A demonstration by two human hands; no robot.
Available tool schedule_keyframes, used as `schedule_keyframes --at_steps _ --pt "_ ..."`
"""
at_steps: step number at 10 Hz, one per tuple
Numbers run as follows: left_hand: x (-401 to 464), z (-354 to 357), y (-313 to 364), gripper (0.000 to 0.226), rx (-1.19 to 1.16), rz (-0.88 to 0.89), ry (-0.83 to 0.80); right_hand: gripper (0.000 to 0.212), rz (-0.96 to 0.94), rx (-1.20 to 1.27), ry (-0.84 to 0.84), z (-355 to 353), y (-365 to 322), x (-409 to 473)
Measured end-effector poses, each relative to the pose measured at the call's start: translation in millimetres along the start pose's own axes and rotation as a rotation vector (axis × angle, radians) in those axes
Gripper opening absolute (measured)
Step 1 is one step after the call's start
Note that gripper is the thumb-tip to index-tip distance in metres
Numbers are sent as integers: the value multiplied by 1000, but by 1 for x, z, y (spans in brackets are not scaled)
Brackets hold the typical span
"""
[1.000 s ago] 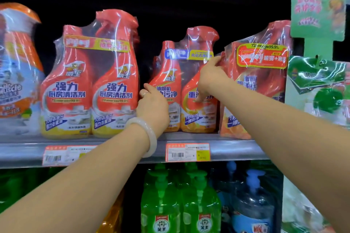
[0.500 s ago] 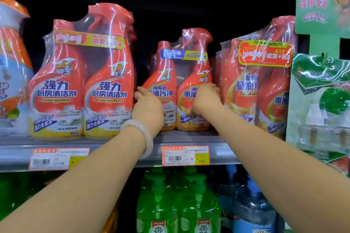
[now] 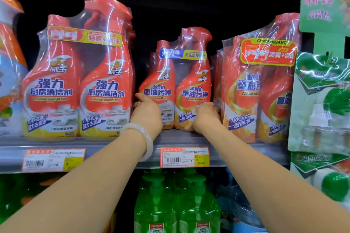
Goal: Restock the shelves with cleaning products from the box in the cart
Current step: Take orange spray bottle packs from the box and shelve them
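Shelf [image 3: 117,144] packs crowd the twin-pack [image 3: 178,73] both hands grip.

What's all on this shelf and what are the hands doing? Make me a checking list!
Surface: grey shelf, price tags along its front edge.
Job's things: middle twin-pack of red spray bottles, upright, set further back than its neighbours.
Clutter: left twin-pack and right twin-pack, both upright; green pump bottles on the shelf below.
Grippers: left hand touches the middle pack's left side; right hand touches its right side, fingers hidden.
Cables: nothing seen.
Surroundings: green hanging packs at right; white bracelet on the left wrist.
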State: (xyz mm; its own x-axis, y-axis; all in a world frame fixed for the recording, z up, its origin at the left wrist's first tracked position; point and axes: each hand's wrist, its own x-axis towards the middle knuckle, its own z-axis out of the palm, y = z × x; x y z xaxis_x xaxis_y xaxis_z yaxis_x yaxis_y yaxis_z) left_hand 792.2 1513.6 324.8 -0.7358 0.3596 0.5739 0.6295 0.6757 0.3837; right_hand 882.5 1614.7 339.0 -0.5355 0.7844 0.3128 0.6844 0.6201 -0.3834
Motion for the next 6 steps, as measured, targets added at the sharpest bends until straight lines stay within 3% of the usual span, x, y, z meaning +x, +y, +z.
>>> schedule_keyframes --at_steps 2,3,4,5,6 --pt "-8 -12 4 88 -54 -40 -81 114 17 -18 12 -3 -3 -12" --pt "-22 -31 11 81 -47 -9 -170 112 -36 -113 80 -12 -10 -26" --pt "-46 -49 16 37 74 163 -113 94 -195 -4 169 -20 -18 -41" --pt "-74 -72 5 20 109 231 40 68 -436 43 259 -24 -30 -73" --pt "-100 -101 -22 19 282 249 189 47 -647 27 286 -13 -45 -114"
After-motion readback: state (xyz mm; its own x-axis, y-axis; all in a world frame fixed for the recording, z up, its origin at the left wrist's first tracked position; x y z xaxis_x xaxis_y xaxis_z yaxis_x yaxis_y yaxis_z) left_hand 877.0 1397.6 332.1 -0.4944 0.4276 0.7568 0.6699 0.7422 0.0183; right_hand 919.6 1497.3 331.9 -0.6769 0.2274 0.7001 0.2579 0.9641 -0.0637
